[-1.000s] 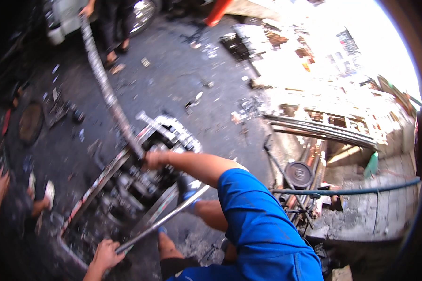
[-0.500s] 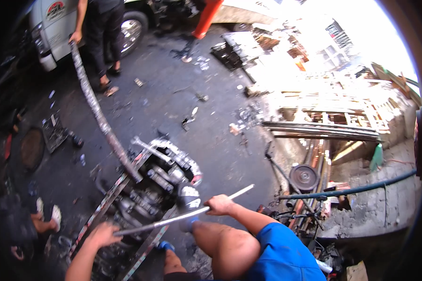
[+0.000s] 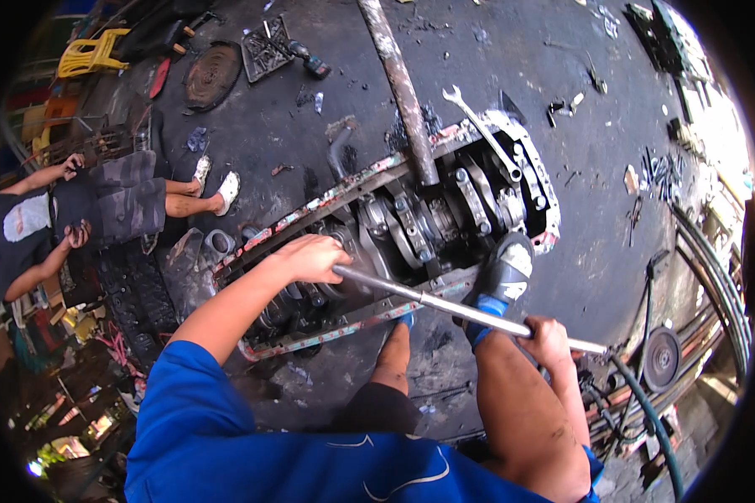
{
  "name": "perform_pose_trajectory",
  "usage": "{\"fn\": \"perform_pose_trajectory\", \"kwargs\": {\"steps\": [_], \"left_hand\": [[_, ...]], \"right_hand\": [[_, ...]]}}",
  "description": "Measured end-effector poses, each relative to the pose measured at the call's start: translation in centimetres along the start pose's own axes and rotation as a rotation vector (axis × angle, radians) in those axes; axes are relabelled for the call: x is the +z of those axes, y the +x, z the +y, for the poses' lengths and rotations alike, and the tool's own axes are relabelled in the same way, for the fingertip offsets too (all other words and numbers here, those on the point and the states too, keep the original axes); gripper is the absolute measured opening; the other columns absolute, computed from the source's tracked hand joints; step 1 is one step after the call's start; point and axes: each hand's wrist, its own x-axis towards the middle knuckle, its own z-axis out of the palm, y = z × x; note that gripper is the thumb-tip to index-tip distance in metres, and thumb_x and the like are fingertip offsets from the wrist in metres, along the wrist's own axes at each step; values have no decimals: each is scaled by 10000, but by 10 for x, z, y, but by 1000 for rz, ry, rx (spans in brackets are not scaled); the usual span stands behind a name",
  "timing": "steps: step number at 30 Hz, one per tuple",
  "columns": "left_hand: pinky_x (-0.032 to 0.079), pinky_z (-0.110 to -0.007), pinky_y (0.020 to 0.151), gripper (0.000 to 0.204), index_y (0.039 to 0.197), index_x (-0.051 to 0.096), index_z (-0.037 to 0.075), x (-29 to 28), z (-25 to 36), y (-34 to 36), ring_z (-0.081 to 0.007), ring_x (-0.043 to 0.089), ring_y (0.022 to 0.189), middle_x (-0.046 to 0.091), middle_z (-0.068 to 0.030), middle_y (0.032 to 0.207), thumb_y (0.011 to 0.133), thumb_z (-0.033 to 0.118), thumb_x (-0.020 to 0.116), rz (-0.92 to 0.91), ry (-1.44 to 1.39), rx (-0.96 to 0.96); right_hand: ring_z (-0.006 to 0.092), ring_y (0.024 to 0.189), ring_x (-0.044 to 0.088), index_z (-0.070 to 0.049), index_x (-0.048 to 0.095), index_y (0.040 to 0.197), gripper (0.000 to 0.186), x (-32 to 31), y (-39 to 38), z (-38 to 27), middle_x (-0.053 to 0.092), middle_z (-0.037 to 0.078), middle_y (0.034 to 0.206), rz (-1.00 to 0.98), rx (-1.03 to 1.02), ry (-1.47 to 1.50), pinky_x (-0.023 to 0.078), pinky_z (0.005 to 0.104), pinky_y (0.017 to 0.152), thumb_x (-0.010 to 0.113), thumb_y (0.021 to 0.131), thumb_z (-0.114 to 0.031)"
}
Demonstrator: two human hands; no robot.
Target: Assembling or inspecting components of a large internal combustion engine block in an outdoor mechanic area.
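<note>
An engine block [image 3: 358,323] lies open side up on the floor, its crankshaft [image 3: 394,230] exposed. Over its near rim runs a long silver metal bar [image 3: 461,311], sloping down to the right. My left hand [image 3: 312,258] is closed at the bar's left end, above the crankshaft; its palm side is hidden. Near the other end, beside my raised knee, my right hand [image 3: 547,340] wraps round the bar. A combination wrench [image 3: 486,134] lies across the block's far right part. One long rusty pipe [image 3: 398,92] has its lower end over the block's opening.
My shoe [image 3: 508,270] rests at the block's near right rim. At left a person [image 3: 101,197] in dark clothes holds both hands before them. Farther back are a parts tray [image 3: 267,59], a power tool [image 3: 310,63] and a yellow chair [image 3: 91,53]. Pipes and a round pulley [image 3: 661,359] are at right.
My view has swung, bringing the block nearer the middle and the person at left into fuller view. The person holding the pipe's upper end is out of frame. The bar now slopes down rightward.
</note>
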Motion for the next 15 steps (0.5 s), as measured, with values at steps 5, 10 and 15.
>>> {"fn": "perform_pose_trajectory", "kwargs": {"steps": [5,10,15], "left_hand": [[529,-453,796,275,950,690,77,3,-3,-11,-348,662,882,647,-138,910,766,276,734,-98,-13,-50],[528,-453,781,255,921,690,82,15,-25,-2,-353,660,861,647,-132,892,760,275,732,17,-10,8],[536,-443,794,321,983,704,77,-14,-40,30,-341,672,888,682,-146,909,758,305,723,-135,62,33]], "right_hand": [[366,806,669,-50,655,804,219,-10,10,-2,679,152,806,-113,-51,46,543,453,739,736,715,-233],[364,787,669,-43,648,814,208,-24,16,-13,671,152,796,-154,-51,46,535,449,730,725,721,-212],[385,795,667,-34,649,828,217,-28,11,-16,679,172,800,-200,-32,110,530,458,726,722,736,-216]]}}
